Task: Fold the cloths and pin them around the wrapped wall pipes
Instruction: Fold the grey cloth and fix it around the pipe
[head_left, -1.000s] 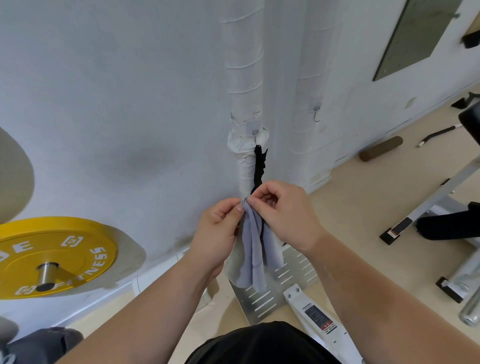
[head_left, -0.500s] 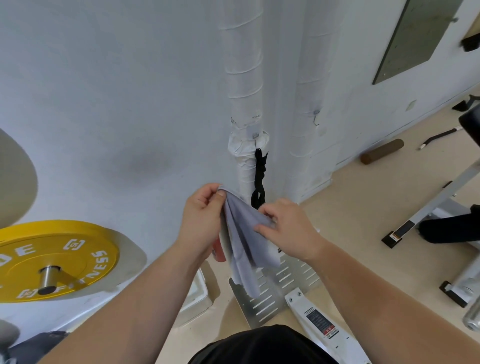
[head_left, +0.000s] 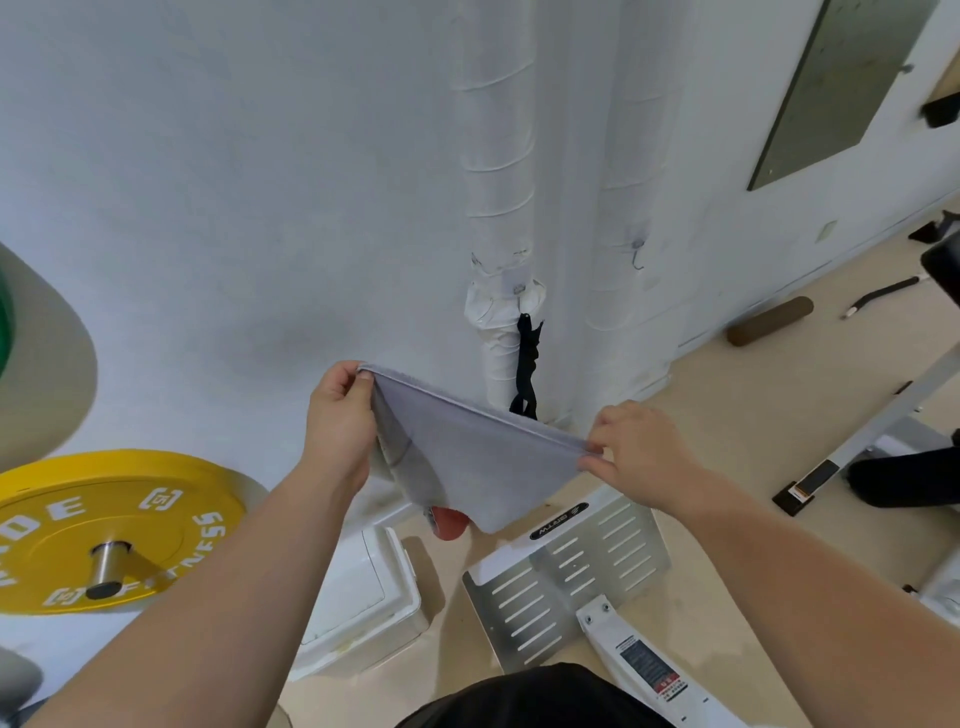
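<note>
Two corners pinched, one in each hand: your left hand (head_left: 337, 415) grips the grey cloth (head_left: 478, 457) between thumb and curled fingers at centre left, and your right hand (head_left: 639, 452) pinches the opposite corner at centre right, a little lower. The cloth hangs in the middle of the frame with its top edge pulled taut between the hands. The rest droops to a point just above a red thing (head_left: 449, 522) that is mostly hidden behind it. The cloth is in front of the foot of the left pipe (head_left: 498, 156) and not touching it as far as can be seen; the right pipe (head_left: 628, 156) rises just beside that one. A black strap (head_left: 527, 364) dangles off the left pipe right above the cloth's edge. My read is that you are mid-fold with the cloth opened out flat. Level the two corners first, since the right one sits low and a slanted edge folds crooked. Keep the top edge tight, then bring corner to corner cleanly so the lower flap doesn't bunch. The left side looks doubled or twisted under your palm, so shake that out before creasing. Steer clear of the strap when you lift toward the pipe, as it could snag the cloth. No pin shows in either hand.
</note>
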